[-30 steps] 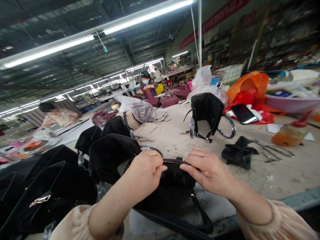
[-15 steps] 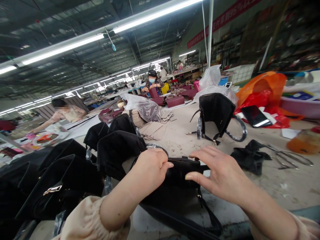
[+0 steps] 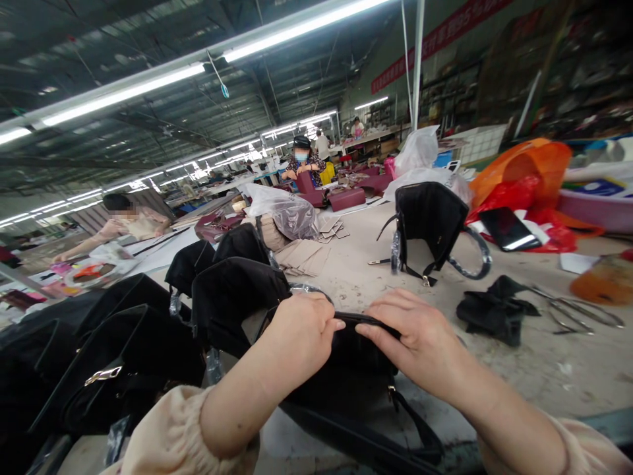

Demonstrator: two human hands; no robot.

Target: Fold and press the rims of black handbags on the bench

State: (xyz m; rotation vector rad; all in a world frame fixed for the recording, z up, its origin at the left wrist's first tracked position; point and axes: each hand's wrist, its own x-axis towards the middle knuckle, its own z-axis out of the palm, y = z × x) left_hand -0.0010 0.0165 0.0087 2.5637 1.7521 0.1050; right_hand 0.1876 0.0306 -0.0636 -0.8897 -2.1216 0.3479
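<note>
A black bag (image 3: 341, 389) lies on the table right in front of me, its strap with a small metal buckle trailing to the right. My left hand (image 3: 306, 330) is closed on the bag's upper edge, thumb on the near side. Just to its right, my right hand (image 3: 410, 326) pinches the same edge between thumb and fingers. The bag's far side is hidden behind my hands. Close behind my left hand stands another black bag (image 3: 232, 290), its mouth open.
More black bags (image 3: 123, 356) crowd the left. One black bag (image 3: 428, 218) stands farther back right. Scissors (image 3: 573, 310) lie beside a black cloth scrap (image 3: 494, 310). Beige card pieces (image 3: 301, 257), a phone (image 3: 509, 229) and an orange plastic bag (image 3: 524, 165) sit beyond. Co-workers are in the background.
My right hand has moved slightly left and its thumb and fingers have closed on the bag's edge. My left hand keeps its grip in about the same place.
</note>
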